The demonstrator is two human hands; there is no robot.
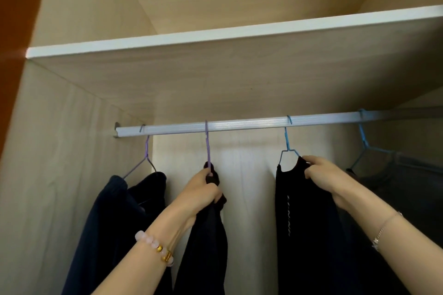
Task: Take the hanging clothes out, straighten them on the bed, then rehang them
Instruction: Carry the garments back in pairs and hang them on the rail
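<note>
Several dark garments hang from a silver rail (239, 125) inside a wardrobe. My left hand (202, 193) grips the top of a dark garment (208, 242) on a purple hanger (207, 146), whose hook sits on the rail. My right hand (326, 176) pinches the shoulder of a black garment (304, 235) with a white stripe, which hangs on a blue hanger (287, 145). A navy garment (115, 223) hangs at the left on another purple hanger (145, 158). A grey garment (402, 189) on a blue hanger (364, 141) hangs at the far right.
A wooden shelf (215, 36) with a white edge runs just above the rail. The wardrobe's left wall (48, 151) stands close to the navy garment. Bare back panel (249, 187) shows between the two garments I hold.
</note>
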